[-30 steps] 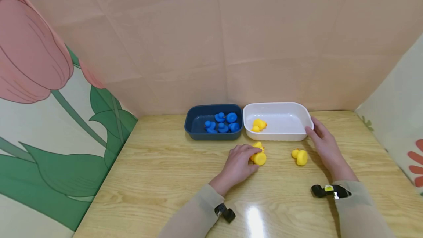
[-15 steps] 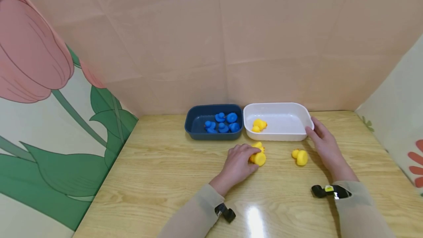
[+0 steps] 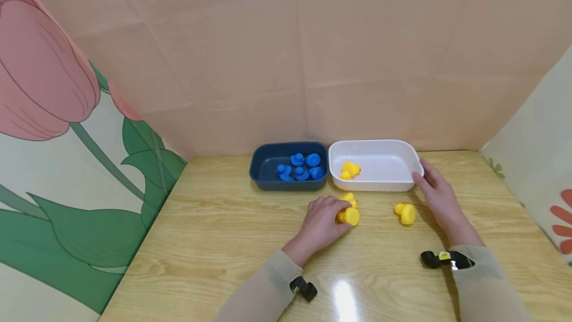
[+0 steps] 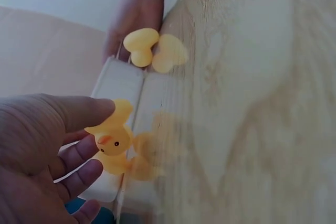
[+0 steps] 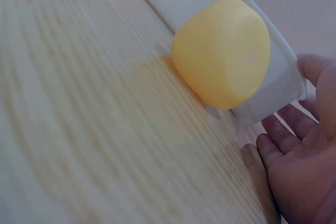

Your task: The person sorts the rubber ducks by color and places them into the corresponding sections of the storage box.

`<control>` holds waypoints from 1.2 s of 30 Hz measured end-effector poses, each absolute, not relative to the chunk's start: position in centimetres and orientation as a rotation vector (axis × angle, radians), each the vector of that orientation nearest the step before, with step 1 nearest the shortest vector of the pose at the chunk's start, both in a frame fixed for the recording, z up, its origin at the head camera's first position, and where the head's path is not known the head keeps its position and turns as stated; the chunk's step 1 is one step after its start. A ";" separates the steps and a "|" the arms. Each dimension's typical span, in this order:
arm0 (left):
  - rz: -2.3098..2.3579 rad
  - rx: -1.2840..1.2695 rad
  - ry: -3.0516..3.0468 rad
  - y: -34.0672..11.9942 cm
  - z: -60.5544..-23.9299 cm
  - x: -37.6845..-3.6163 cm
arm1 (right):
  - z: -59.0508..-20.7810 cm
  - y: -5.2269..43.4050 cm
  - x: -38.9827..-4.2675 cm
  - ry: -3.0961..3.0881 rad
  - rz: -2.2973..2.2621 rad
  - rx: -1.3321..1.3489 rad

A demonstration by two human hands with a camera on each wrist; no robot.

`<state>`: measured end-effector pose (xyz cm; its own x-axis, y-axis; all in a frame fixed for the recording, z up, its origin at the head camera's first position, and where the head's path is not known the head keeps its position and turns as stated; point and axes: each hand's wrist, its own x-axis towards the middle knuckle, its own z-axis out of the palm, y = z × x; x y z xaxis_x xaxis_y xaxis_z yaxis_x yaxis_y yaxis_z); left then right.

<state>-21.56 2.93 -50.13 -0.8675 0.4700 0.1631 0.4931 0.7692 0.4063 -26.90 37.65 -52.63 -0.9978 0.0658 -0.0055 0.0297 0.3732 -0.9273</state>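
My left hand (image 3: 322, 223) pinches a yellow rubber duck (image 3: 351, 216) between thumb and fingers on the table in front of the white tray (image 3: 375, 185). Right behind it a second yellow duck (image 3: 349, 198) is partly covered by the fingers. From the left wrist, a duck's face (image 4: 116, 142) shows beside the thumb. My right hand (image 3: 440, 200) grips the right end of the white tray, its thumb at the rim. Nearest to that hand, another yellow duck (image 3: 405, 213) lies tipped over on the table; it looms large as a yellow duck (image 5: 223, 53) from the right wrist.
One more yellow duck (image 3: 350, 169) lies in the left part of the white tray. Beside it stands a dark blue tray (image 3: 263, 183) with several blue ducks (image 3: 301, 173). A pink cloth wall (image 3: 286, 63) rises just behind both trays.
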 end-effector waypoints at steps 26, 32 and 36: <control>-0.813 -0.722 -2.680 2.2 -45.7 -23.4 | -52.7 37.5 -27.0 -2.573 1.754 -0.087; -0.818 -0.661 -2.655 2.4 -44.8 -24.5 | -52.8 37.5 -27.0 -2.571 1.740 -0.087; -0.831 -0.642 -2.635 2.6 -44.3 -25.3 | -52.8 37.6 -27.2 -2.564 1.739 -0.070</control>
<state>-25.33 2.60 -44.33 -0.8538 0.3228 0.4085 0.4988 0.7321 0.4640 -27.18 37.56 -52.85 -0.9981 0.0612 0.0094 0.0139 0.3695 -0.9291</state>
